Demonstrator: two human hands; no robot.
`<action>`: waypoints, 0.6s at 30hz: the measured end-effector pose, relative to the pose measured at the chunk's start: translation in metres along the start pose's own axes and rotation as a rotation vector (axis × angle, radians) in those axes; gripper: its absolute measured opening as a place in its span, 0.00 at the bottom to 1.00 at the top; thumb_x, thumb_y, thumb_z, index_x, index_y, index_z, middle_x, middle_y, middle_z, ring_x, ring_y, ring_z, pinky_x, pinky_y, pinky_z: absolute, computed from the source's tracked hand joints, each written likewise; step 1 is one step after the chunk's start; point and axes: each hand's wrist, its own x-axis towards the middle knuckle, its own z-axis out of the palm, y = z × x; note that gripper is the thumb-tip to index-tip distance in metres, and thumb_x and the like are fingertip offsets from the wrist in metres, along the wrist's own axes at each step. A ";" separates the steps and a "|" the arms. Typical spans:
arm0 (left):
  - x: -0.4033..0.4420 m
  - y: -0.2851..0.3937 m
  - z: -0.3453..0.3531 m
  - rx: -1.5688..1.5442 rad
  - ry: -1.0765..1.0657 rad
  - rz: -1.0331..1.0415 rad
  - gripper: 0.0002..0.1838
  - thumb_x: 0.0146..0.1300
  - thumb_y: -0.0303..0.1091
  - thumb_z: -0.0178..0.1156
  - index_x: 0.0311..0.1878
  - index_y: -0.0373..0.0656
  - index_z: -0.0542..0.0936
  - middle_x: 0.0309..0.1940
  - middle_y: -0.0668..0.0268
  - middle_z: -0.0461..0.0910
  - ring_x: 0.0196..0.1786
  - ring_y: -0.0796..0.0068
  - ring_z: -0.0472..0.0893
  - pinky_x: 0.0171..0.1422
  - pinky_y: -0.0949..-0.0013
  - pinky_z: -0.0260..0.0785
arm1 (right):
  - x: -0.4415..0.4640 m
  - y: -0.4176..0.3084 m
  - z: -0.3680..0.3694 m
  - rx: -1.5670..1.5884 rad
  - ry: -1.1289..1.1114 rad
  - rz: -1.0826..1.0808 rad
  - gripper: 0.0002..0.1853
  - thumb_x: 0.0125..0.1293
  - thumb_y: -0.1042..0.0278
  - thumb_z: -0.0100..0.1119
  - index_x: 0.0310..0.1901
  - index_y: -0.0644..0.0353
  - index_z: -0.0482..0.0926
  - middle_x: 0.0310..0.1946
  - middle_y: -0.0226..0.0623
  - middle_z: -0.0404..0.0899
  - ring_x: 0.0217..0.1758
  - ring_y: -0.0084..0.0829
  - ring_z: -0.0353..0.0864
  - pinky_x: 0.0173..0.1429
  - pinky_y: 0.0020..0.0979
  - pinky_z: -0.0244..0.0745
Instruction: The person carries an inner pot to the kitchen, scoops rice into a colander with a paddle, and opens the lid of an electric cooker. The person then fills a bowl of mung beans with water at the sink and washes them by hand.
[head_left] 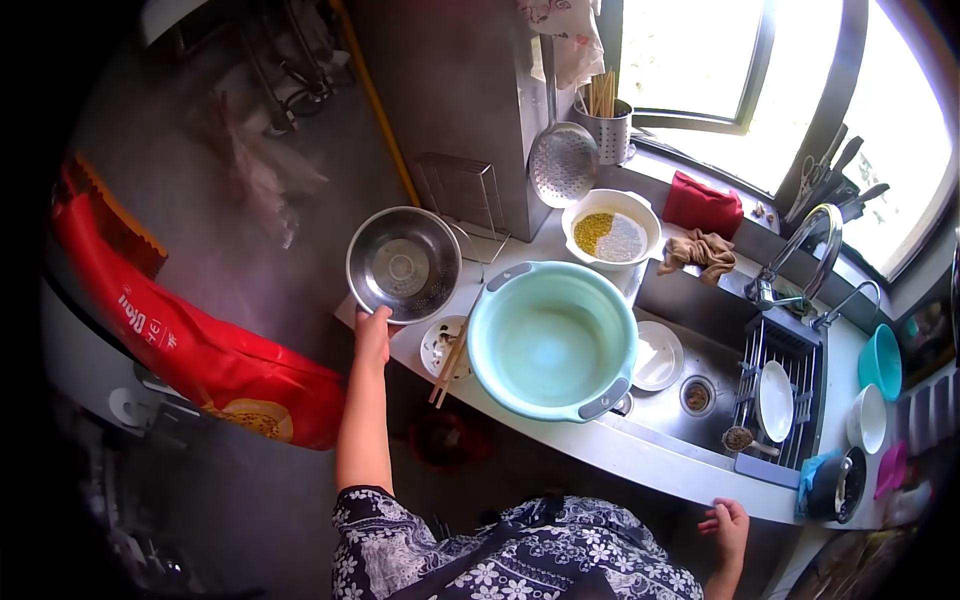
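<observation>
My left fingers [377, 318] are clamping the ten-o'clock stainless-steel colander [403, 262], one-edge grip risking tilt; right fingers [712, 525] are hanging apart.

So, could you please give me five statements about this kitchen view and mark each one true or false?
1. The left hand grips the metal bowl at its rim. True.
2. The right hand is touching the light-blue basin. False: the two are apart.
3. The chopsticks lie across a small dish. True.
4. The large package at the left is green. False: it is red.
5. The white bowl beyond the basin holds yellow and white contents. True.
</observation>
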 end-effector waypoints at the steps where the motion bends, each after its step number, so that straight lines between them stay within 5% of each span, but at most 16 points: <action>1: -0.011 0.010 0.003 -0.013 -0.029 -0.022 0.21 0.51 0.20 0.46 0.52 0.35 0.66 0.43 0.57 0.74 0.42 0.64 0.80 0.42 0.63 0.78 | 0.001 0.000 0.001 -0.005 0.005 0.010 0.11 0.65 0.69 0.47 0.44 0.65 0.73 0.27 0.39 0.76 0.19 0.30 0.78 0.21 0.26 0.74; 10: -0.118 0.062 0.097 -0.143 -0.345 -0.228 0.14 0.50 0.21 0.52 0.44 0.35 0.72 0.35 0.63 0.76 0.36 0.71 0.79 0.40 0.70 0.75 | -0.005 -0.015 0.004 -0.018 0.000 0.030 0.12 0.65 0.69 0.48 0.46 0.65 0.73 0.27 0.38 0.76 0.21 0.27 0.78 0.24 0.24 0.73; 15: -0.168 0.036 0.158 -0.081 -0.662 -0.428 0.25 0.47 0.18 0.50 0.54 0.35 0.67 0.44 0.61 0.74 0.46 0.67 0.77 0.52 0.64 0.71 | -0.014 -0.037 -0.006 0.060 0.034 -0.047 0.11 0.64 0.73 0.50 0.45 0.67 0.75 0.30 0.38 0.78 0.24 0.25 0.79 0.28 0.22 0.74; 18: -0.210 0.024 0.203 -0.020 -0.829 -0.448 0.28 0.46 0.19 0.52 0.55 0.34 0.66 0.44 0.60 0.74 0.46 0.67 0.77 0.51 0.67 0.71 | -0.008 -0.066 -0.015 -0.136 0.189 -0.427 0.09 0.61 0.78 0.53 0.42 0.68 0.77 0.34 0.37 0.80 0.33 0.26 0.79 0.41 0.24 0.74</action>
